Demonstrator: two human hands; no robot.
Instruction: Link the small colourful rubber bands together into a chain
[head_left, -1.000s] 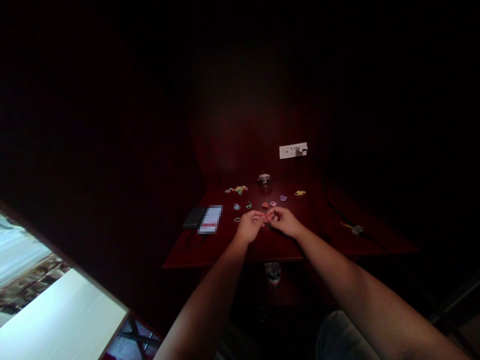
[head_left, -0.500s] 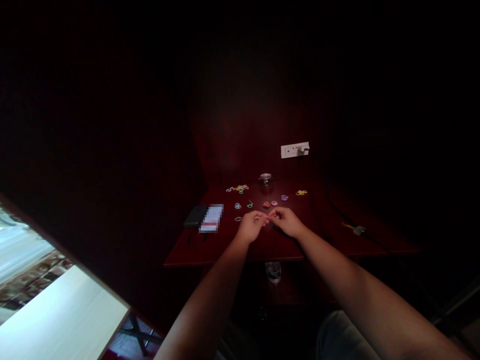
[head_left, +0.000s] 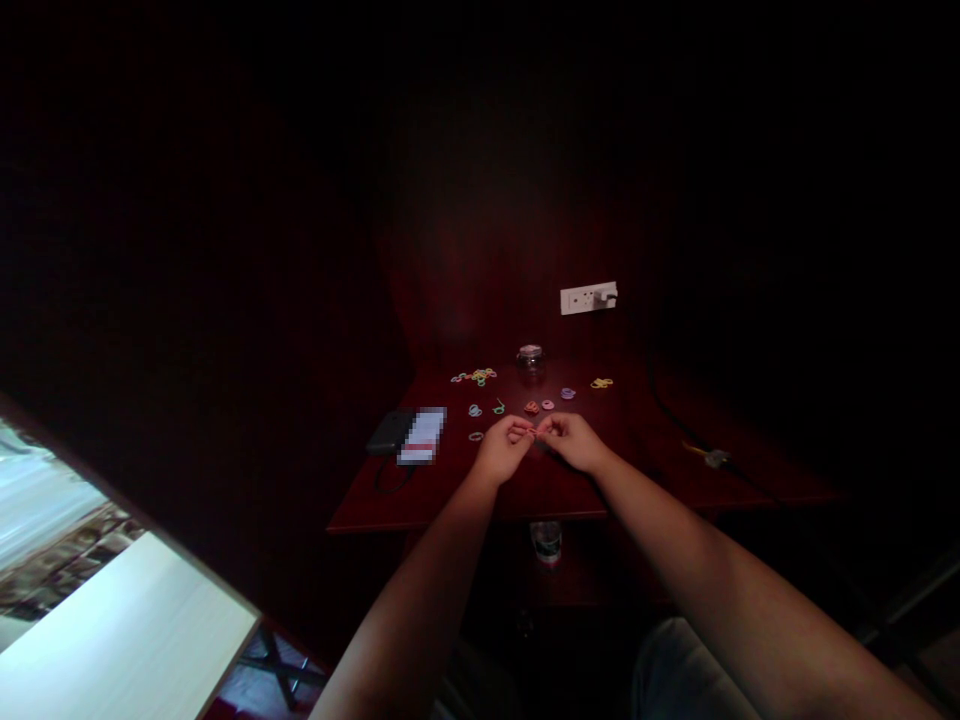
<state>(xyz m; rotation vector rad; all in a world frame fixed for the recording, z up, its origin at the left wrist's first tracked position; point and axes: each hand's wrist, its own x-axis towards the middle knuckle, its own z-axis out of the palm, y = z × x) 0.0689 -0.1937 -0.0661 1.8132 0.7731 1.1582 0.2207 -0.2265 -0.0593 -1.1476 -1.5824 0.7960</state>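
Only slight movement since the earlier frame: fingertips have shifted a little around the pink band (head_left: pixel 535 431), with both hands in nearly the same place. Left hand (head_left: pixel 501 450) and right hand (head_left: pixel 576 443) pinch it nearly closed, over the table (head_left: pixel 405 510). Risk noted: uneven tension or a loose pinch could let it spring away; drifting fingers could disturb the orange bands (head_left: pixel 532 408) just beyond. Pose: forearms converge, wrists low, fingers curled inward
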